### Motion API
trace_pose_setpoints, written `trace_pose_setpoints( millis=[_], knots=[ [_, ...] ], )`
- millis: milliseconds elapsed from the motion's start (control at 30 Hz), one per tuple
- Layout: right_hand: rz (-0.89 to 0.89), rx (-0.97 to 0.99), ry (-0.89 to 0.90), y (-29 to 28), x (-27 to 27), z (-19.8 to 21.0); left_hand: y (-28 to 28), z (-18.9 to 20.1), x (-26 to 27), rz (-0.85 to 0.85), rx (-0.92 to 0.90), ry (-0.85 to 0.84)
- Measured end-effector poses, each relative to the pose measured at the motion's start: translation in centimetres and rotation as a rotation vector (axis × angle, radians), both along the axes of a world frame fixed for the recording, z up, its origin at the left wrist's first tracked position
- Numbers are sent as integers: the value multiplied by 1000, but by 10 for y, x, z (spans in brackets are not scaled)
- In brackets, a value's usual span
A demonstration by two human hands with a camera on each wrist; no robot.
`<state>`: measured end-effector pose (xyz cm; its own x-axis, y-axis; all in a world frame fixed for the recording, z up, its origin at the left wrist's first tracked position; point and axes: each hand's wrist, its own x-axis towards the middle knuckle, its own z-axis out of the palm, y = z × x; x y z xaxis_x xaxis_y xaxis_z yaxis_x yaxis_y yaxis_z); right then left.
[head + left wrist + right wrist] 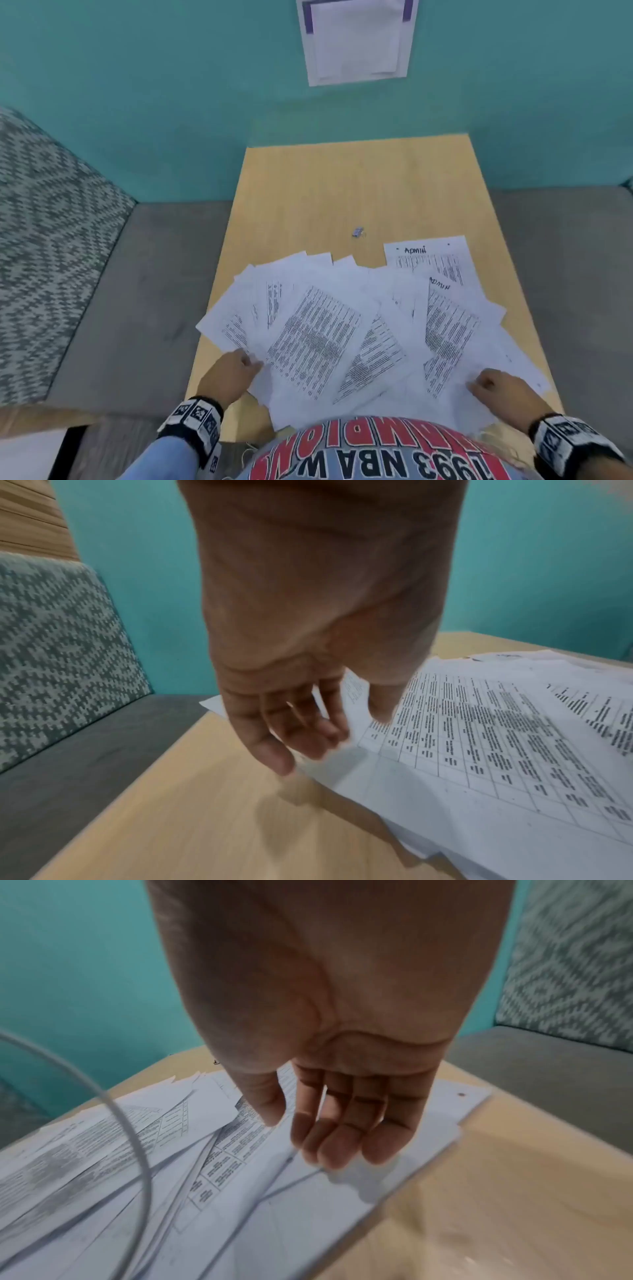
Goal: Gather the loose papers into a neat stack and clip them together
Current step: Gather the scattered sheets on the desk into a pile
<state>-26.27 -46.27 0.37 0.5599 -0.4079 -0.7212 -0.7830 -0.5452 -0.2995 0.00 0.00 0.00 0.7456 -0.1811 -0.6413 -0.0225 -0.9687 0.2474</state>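
Several loose printed papers (346,329) lie fanned out over the near half of the light wooden table (308,192). A small binder clip (357,232) sits on bare wood beyond them. My left hand (236,368) is at the left edge of the spread, fingers relaxed and touching the sheets (462,723); in the left wrist view the left hand (308,737) hangs open over the paper edge. My right hand (493,380) rests on the right-hand sheets; in the right wrist view the right hand (339,1139) has straight fingers over the papers (171,1164).
A teal wall (171,102) with a white sheet (356,41) taped to it stands behind the table. Grey bench seats (144,291) flank both sides, with a patterned cushion (41,240) on the left. A thin white cable (137,1137) loops across the right wrist view.
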Motion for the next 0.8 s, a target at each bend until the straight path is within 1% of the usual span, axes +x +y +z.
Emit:
trace_pose_setpoints(
  millis=[67, 133, 233, 267, 367, 500, 600, 700, 767, 800],
  knots=[
    [-19, -23, -22, 2, 19, -4, -1, -10, 11, 129, 26, -28],
    [-46, 2, -46, 8, 43, -4, -1, -15, 20, 231, 44, -6],
    [-102, 49, -83, 22, 76, -12, -6, -22, 25, 291, 94, -4],
    [-117, 67, -88, 27, 86, -15, -8, -23, 26, 284, 117, -32],
    [-108, 105, -133, 46, 110, -22, -19, -24, 22, 166, 191, -70],
    [-215, 216, -169, 68, 132, -22, -28, -32, 15, 65, 209, -93],
    [-200, 262, -182, 71, 141, -28, -33, -30, 14, 45, 171, -71],
    [-197, 254, -276, 71, 143, -33, -35, -30, 17, 94, 98, -56],
    [-214, 262, -339, 70, 145, -33, -34, -30, 21, 207, 18, -73],
    [-223, 269, -356, 70, 146, -34, -35, -29, 24, 309, -31, -83]
  ],
)
